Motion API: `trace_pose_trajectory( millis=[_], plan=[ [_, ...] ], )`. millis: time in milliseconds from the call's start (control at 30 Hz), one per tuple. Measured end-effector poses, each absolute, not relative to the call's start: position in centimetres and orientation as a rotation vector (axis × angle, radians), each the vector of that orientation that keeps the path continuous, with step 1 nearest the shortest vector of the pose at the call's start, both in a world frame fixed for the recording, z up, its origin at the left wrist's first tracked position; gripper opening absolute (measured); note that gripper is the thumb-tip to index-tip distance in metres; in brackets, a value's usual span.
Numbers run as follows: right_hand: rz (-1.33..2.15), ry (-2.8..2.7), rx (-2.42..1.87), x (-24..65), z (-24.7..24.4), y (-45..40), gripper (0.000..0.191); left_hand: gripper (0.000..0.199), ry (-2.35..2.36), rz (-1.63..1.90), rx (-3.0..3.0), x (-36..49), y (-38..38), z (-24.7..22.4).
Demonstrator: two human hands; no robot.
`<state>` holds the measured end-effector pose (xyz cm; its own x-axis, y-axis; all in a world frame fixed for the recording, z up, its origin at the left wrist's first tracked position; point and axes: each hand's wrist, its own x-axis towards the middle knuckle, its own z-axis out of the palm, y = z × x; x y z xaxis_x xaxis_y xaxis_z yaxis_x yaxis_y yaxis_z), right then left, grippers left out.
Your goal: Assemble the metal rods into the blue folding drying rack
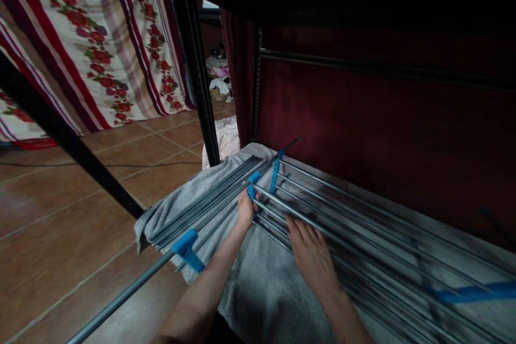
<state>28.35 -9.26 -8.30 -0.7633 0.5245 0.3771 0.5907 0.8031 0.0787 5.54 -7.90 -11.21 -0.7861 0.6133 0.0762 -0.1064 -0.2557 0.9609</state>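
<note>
My left hand [245,208] is closed around a blue plastic connector [252,185] that joins grey metal tubes; part of its fingers is hidden behind the piece. To its right, my right hand [308,247] lies with fingers stretched out beside the long metal tubes [342,234] of a rack; its thumb is out of sight. Another blue bracket [274,172] holds the rack's far side. A blue end piece [188,250] sits on a tube that runs toward the lower left. Left of my left hand, a bundle of loose grey rods [201,201] rests on the grey blanket [258,274].
Black metal posts [201,80] frame the blanket-covered surface, with a slanting one [72,134] at left. A dark red curtain [363,118] hangs behind. Beyond the surface's left edge is a tiled floor [169,145] with a cable [100,165] and a floral curtain [92,37].
</note>
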Motion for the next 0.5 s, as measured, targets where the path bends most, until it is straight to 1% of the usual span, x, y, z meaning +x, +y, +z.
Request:
trace_pose_trajectory(
  millis=[133, 300, 500],
  plan=[
    [-0.342, -2.576, -0.941, 30.3, -8.9, -10.0, 0.052, 0.049, 1.531, 2.094, 0.591, 5.4, -7.8, -11.3],
    [-0.395, -2.513, -1.066, 33.2, -9.5, -10.6, 0.049, 0.052, 1.499, 2.074, 0.567, 5.5, -7.7, -11.2],
    [-0.432, -2.514, -1.115, 34.9, -9.8, -10.6, 0.050, 0.055, 1.597, 2.032, 0.701, 5.4, -8.2, -10.9]
  ],
)
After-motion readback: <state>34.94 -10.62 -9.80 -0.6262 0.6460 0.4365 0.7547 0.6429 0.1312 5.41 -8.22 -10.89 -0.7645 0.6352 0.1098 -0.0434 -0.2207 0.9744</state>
